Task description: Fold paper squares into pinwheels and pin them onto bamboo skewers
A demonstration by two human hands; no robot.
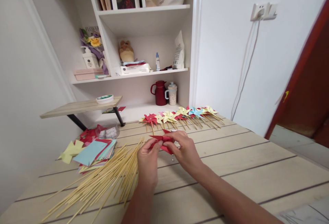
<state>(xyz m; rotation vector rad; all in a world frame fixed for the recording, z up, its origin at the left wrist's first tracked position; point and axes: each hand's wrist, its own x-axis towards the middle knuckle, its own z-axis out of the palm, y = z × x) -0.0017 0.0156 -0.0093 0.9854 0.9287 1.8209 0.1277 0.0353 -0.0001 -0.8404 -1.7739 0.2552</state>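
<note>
Both hands hold a red paper pinwheel [161, 139] just above the wooden table [244, 169]. My left hand [147, 160] pinches its left side and my right hand [184, 150] grips its right side, fingers folded over the paper. A loose heap of thin bamboo sticks [108, 179] lies to the left of my left hand. Beyond my hands, a row of finished pinwheels on sticks [180, 116], red, yellow and blue, lies along the table's far edge.
A stack of coloured paper squares [92, 152] and red scraps sit at the left. Behind stands a white shelf unit [144, 11] with a red jug [159, 93], a cup and bottles. A small wooden side table [79, 107] is at left; a red door [305, 90] at right.
</note>
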